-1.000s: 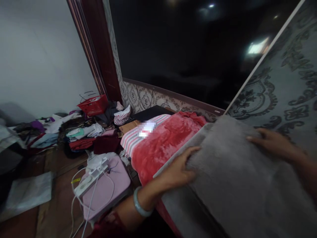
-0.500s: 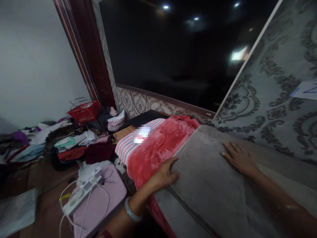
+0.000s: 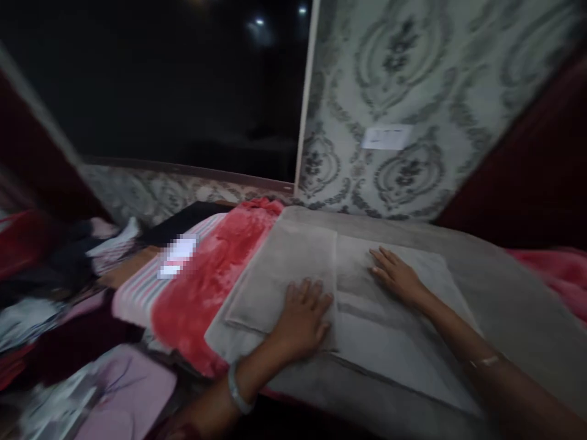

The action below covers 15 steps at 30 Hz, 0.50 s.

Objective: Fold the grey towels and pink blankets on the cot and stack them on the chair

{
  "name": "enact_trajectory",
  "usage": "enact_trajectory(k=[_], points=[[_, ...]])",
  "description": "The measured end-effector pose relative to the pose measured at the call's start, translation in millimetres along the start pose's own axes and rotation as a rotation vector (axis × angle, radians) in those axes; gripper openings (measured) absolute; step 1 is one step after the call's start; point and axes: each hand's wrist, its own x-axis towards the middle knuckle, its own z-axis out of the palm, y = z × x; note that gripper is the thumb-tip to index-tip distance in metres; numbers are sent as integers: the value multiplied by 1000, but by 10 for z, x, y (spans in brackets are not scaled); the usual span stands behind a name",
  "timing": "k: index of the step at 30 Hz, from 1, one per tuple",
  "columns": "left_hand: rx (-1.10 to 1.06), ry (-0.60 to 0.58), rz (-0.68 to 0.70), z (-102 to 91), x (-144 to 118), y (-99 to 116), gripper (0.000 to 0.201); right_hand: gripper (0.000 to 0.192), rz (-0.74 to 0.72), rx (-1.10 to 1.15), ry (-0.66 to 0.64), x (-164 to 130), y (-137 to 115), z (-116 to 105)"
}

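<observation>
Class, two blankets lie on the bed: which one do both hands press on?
The grey blanket, folded under both hands; the red blanket lies beside it, untouched.

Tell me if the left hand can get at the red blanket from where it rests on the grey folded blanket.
Probably yes. The left hand lies flat on the grey folded blanket, close to its left edge, and the red blanket lies just past that edge with nothing between. The right hand rests further right, out of the way.

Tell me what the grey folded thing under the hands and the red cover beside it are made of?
The grey blanket looks like soft matte fleece or plush, with a short nap. The red blanket seems shinier plush, its pile catching light. Neither is certain.
</observation>
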Motion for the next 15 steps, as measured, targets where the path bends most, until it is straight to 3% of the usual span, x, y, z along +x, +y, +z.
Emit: enact_trajectory(k=[5,8,11,15], points=[[86,28,-5,25,86,-103,58,56,252,43,91,-715,809,-315],[123,52,16,-3,131,-158,56,54,406,74,159,-1155,1123,-434],[129,8,36,-152,230,-166,51,50,470,114,170,-1448,1193,-503],[128,36,141,-329,386,-34,55,44,434,101,106,-1550,1017,-548]])
